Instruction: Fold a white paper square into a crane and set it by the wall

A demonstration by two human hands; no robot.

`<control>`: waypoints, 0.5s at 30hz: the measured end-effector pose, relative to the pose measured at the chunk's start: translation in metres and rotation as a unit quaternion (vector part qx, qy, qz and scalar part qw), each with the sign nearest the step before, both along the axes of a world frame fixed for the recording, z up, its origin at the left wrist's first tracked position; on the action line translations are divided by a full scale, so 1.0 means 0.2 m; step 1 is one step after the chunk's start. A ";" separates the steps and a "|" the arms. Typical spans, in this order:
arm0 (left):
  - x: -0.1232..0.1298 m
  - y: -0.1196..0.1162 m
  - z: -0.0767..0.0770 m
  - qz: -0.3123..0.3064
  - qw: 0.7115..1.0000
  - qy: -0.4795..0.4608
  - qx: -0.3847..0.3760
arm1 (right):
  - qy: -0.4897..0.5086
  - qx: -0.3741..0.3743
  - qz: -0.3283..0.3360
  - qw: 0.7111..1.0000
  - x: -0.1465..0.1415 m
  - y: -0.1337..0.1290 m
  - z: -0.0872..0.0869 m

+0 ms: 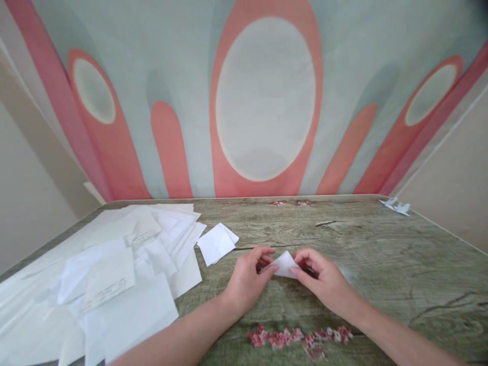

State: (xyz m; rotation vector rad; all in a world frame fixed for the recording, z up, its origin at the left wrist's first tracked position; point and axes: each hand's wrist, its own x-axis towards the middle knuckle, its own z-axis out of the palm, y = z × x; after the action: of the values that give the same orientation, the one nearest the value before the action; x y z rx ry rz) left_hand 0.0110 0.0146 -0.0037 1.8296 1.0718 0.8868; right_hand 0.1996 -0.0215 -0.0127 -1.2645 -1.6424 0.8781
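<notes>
A small white paper [284, 265], folded to a triangle with its tip pointing away from me, is between my hands just above the wood-patterned table. My left hand [252, 277] pinches its left corner between thumb and fingers. On the other side, my right hand [319, 277] grips the right corner, thumb in front and fingers curled behind. To the left of my hands lies a small stack of square white papers [217, 244], slightly fanned.
A large spread of loose white sheets [133, 305] covers the table's left side. Small folded white paper pieces [396, 206] stand at the far right corner. The wood-patterned table [381, 264] ends at a patterned backdrop [190, 76]. Pink flower prints mark its surface.
</notes>
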 end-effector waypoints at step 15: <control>0.01 -0.01 0.00 -0.017 0.999 -0.047 -0.010 | -0.030 -0.028 -0.037 0.998 0.03 0.00 0.06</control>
State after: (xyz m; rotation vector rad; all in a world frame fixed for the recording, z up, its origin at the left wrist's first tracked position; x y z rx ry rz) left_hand 0.0137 0.0125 -0.0038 1.7680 0.9847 0.9288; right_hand 0.2055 -0.0206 -0.0015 -1.3934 -1.6175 0.8532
